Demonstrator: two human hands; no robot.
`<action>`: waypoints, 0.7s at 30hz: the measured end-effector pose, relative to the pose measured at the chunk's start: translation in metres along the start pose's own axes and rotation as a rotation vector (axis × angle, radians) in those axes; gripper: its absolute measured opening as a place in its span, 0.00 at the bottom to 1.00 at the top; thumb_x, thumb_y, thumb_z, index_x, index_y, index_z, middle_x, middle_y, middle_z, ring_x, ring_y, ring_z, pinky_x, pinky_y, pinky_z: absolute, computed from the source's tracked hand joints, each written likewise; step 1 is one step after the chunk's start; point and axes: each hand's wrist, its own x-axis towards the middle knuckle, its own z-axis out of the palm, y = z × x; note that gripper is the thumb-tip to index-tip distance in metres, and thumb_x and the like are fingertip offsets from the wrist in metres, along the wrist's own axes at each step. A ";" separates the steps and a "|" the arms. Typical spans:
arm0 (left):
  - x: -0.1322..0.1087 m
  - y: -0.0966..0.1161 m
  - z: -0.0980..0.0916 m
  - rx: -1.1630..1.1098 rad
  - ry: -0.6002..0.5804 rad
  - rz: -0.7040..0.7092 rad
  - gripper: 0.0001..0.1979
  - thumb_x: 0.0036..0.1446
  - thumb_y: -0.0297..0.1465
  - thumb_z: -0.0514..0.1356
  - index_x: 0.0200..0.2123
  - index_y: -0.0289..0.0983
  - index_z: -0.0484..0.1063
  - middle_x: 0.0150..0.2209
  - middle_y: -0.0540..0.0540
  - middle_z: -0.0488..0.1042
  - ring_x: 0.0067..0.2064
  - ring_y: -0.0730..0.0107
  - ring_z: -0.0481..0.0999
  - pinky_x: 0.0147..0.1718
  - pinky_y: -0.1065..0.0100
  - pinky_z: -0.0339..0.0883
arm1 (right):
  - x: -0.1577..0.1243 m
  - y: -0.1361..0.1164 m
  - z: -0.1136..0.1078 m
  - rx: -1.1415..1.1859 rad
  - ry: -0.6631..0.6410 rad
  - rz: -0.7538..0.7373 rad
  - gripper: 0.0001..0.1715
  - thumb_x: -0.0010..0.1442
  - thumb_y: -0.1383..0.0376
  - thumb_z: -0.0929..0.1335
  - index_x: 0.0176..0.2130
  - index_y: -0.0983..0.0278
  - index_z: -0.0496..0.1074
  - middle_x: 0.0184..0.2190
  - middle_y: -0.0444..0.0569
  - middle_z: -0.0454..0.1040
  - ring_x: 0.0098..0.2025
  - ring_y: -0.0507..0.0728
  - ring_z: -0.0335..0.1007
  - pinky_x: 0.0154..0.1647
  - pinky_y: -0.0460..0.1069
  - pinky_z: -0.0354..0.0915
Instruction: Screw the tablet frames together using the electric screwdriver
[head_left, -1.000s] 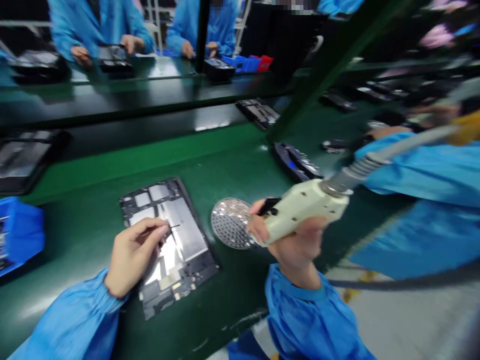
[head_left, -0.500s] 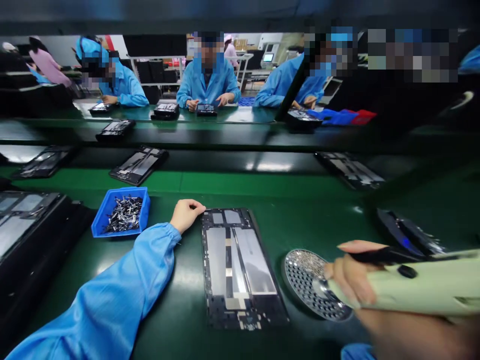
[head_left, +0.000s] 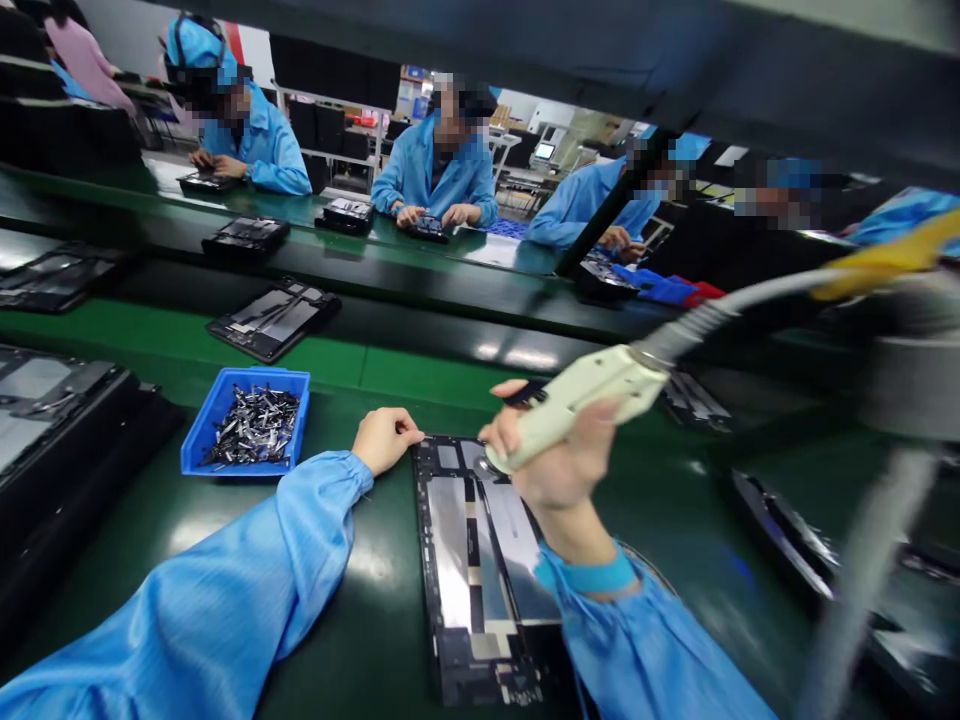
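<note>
An opened tablet [head_left: 480, 560] lies on the green bench, its grey battery panels and circuit parts exposed. At its upper left corner is my left hand [head_left: 388, 440], thumb and finger pinched together; what is between them, if anything, is too small to make out. My right hand [head_left: 559, 465] is wrapped round a pale green electric screwdriver [head_left: 592, 395], with a cable running off to the upper right. The driver's tip end points down at the tablet's top edge, near my left fingertips; whether it touches is unclear. Left of my left hand stands a blue bin [head_left: 195, 440] of small metal parts.
Stacked tablets [head_left: 52, 420] stand at the left. Another opened tablet [head_left: 277, 318] lies beyond the bin. A grey post [head_left: 874, 570] rises at the right, beside dark trays [head_left: 787, 540]. Across the line, several people in blue work on devices.
My right hand has brought the electric screwdriver from the round perforated screw plate at the right to the tablet's top. My left hand stays at the corner. The view has tilted.
</note>
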 end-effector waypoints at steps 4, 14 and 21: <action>0.000 0.001 0.000 0.021 -0.020 -0.012 0.06 0.58 0.29 0.68 0.28 0.37 0.81 0.30 0.48 0.81 0.34 0.67 0.78 0.38 0.69 0.66 | 0.027 0.047 0.030 0.104 0.091 -0.003 0.47 0.50 0.24 0.66 0.35 0.64 0.74 0.11 0.36 0.61 0.12 0.51 0.57 0.19 0.50 0.67; -0.002 0.005 0.001 0.055 -0.049 -0.062 0.06 0.58 0.25 0.65 0.31 0.37 0.83 0.31 0.47 0.82 0.36 0.64 0.79 0.40 0.69 0.66 | 0.034 0.086 0.044 0.093 0.085 -0.049 0.43 0.56 0.27 0.65 0.35 0.64 0.74 0.12 0.36 0.61 0.12 0.51 0.57 0.19 0.49 0.70; -0.001 0.004 0.000 0.054 -0.060 -0.056 0.07 0.59 0.25 0.63 0.33 0.37 0.83 0.35 0.44 0.83 0.41 0.60 0.81 0.42 0.68 0.67 | 0.031 0.088 0.048 0.073 0.067 -0.008 0.42 0.51 0.25 0.68 0.29 0.61 0.70 0.11 0.37 0.61 0.10 0.50 0.55 0.15 0.49 0.65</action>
